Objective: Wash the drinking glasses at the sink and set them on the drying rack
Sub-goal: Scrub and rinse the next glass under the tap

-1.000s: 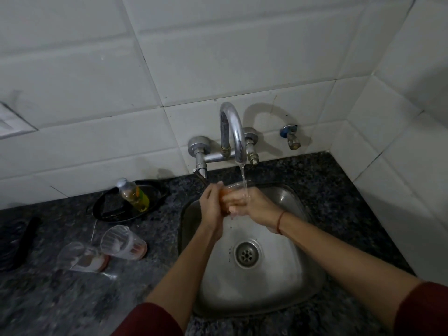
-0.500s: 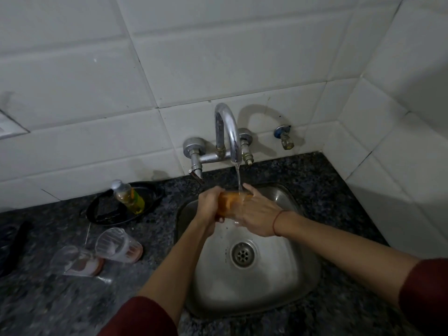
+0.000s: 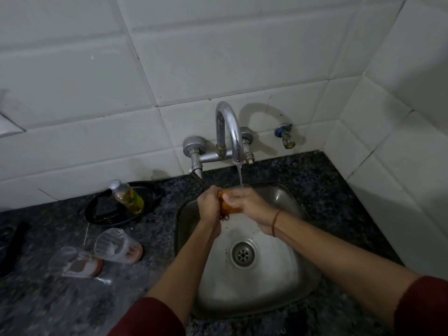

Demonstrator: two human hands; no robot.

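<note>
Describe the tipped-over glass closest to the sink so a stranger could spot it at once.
Start at the steel sink and move left onto the dark speckled counter, below the black tray. Two clear glasses lie on their sides there; yours is the glass nearer the sink. The other glass lies farther left, closer to the camera.
</note>
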